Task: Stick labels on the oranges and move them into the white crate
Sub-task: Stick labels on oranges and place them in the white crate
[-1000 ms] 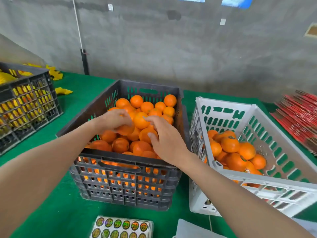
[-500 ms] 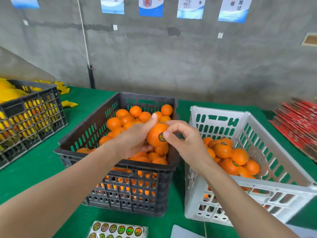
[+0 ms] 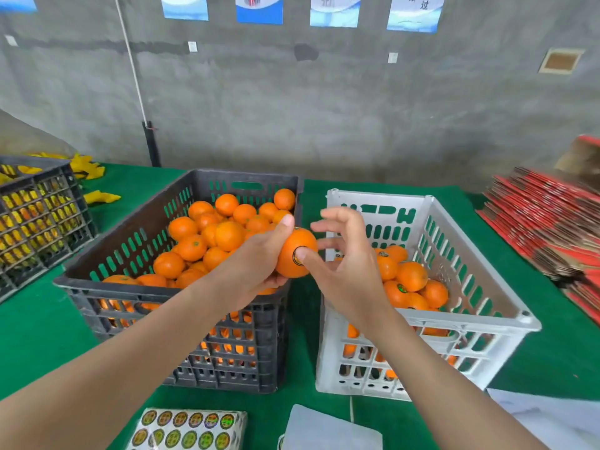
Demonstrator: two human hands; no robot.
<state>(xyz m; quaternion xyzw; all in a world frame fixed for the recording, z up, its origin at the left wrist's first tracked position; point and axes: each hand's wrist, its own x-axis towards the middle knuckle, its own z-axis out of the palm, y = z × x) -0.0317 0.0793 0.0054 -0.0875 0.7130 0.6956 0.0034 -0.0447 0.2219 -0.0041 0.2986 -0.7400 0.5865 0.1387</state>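
Pressing label [image 3: 294, 258] onto orange [image 3: 292, 241] w/ right hand [image 3: 347, 271] thumb. Other right fingers spread apart, so that grip isn't closed on anything. Left hand [image 3: 256, 264] grip clamped round the orange from left and below, thumb on top. Orange is held in air over the gap btwn black crate [image 3: 97, 285] and white crate [image 3: 487, 321], inside neither. Label is round, dark w/ gold ring; print too small to read. White crate holds labelled oranges [image 3: 412, 276] w/ same round marks. Black crate has a pile of fruit [image 3: 227, 235]. Sticker sheet [image 3: 188, 428] on green counter [image 3: 39, 336] at near edge, rows of round shiny stickers, text illegible. Wall posters [image 3: 415, 11] cut off at top; Chinese chars, prob. 做 / 放过.
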